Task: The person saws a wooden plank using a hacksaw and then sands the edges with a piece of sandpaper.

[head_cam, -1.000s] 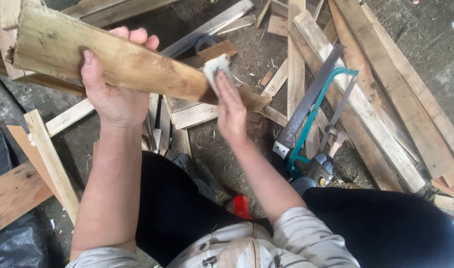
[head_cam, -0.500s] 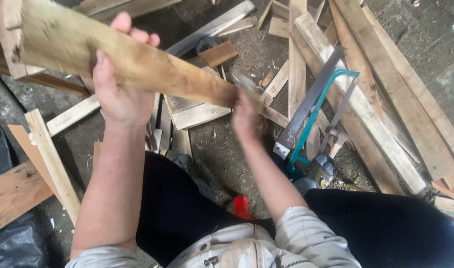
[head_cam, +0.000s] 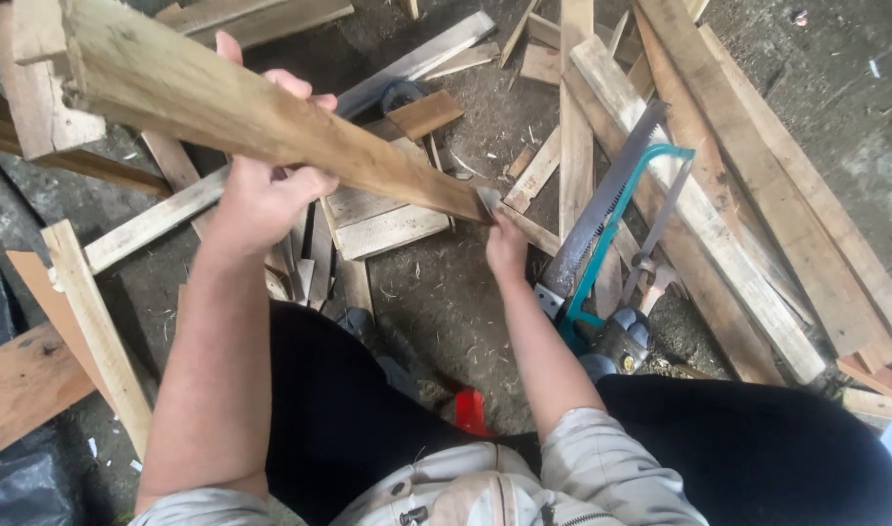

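My left hand (head_cam: pixel 265 195) grips a long, rough wooden plank (head_cam: pixel 222 102) from below, near its middle. The plank slants from the upper left down to the centre. Under the plank's lower end, my right hand (head_cam: pixel 506 248) pinches a small grey sheet (head_cam: pixel 487 200), like sandpaper, against the tip. Both forearms reach forward over my dark-trousered legs.
A handsaw with a grey blade (head_cam: pixel 602 209) and a teal-framed bow saw (head_cam: pixel 650 180) lie on the ground just right of my right hand. Loose boards and offcuts (head_cam: pixel 387 229) cover the dirt ground. Long planks (head_cam: pixel 748 195) lie at the right, and a red object (head_cam: pixel 470 409) sits between my legs.
The plank has been lifted nearer the camera. My right hand slid with the grey sheet down from the plank's face to its lower tip.
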